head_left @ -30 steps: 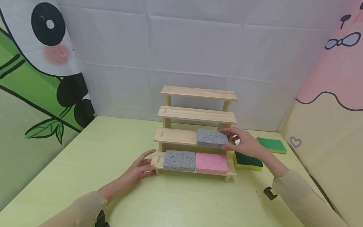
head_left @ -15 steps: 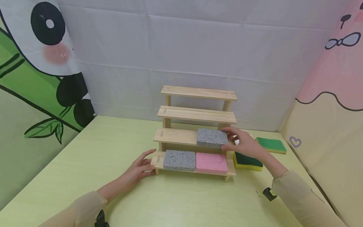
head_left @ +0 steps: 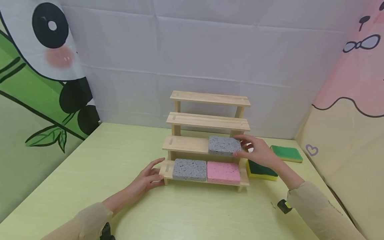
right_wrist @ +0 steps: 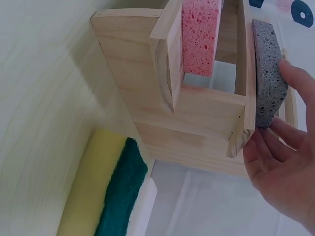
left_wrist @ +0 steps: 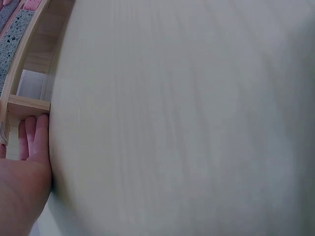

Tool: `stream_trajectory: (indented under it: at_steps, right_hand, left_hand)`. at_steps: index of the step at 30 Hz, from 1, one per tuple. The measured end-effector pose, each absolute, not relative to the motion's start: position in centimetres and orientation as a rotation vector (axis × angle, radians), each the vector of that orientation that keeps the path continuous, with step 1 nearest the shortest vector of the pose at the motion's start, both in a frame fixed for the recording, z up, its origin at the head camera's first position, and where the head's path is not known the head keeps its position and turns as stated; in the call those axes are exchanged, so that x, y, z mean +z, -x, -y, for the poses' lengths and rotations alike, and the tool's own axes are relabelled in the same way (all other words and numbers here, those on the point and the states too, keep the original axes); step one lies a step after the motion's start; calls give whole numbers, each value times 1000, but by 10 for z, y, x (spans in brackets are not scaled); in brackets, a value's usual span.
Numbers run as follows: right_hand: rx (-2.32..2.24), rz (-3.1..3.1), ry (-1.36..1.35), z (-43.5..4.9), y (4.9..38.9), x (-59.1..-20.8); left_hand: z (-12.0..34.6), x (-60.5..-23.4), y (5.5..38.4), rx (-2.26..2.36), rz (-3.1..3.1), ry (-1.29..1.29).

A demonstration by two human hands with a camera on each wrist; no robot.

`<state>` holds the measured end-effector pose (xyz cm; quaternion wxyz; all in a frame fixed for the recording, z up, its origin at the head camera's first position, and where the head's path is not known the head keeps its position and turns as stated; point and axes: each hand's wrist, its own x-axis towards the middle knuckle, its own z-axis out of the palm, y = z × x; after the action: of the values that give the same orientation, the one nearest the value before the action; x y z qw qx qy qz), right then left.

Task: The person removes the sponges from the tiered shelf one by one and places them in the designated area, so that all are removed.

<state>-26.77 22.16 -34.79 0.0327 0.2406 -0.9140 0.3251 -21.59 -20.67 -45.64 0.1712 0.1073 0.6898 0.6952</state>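
Observation:
In the head view a grey speckled sponge (head_left: 223, 145) lies on the right part of the second shelf up of a wooden stepped rack (head_left: 186, 144). My right hand (head_left: 258, 150) pinches this sponge at its right end, thumb at the front and fingers behind. Another grey sponge (head_left: 190, 169) and a pink sponge (head_left: 223, 172) lie side by side on the lowest shelf. At that shelf's left end is my left hand (head_left: 144, 181); in the left wrist view its straight fingers (left_wrist: 41, 137) touch the rack's leg (left_wrist: 29, 103).
Right of the rack, a yellow sponge with a dark green scouring side (head_left: 261, 170) rests on the table (head_left: 192, 213). A bright green one (head_left: 287, 153) lies farther back. The upper two shelves (head_left: 208, 121) rise behind, near a pale cloth wall (head_left: 204, 50).

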Motion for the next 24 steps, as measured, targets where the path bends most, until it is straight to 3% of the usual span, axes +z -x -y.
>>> stream_trajectory:
  at_steps: [24]
  right_hand:
    - [1018,2787,-758,-229,263,-346]
  left_hand:
    - [206,-457,216,1986,-1952,-302]
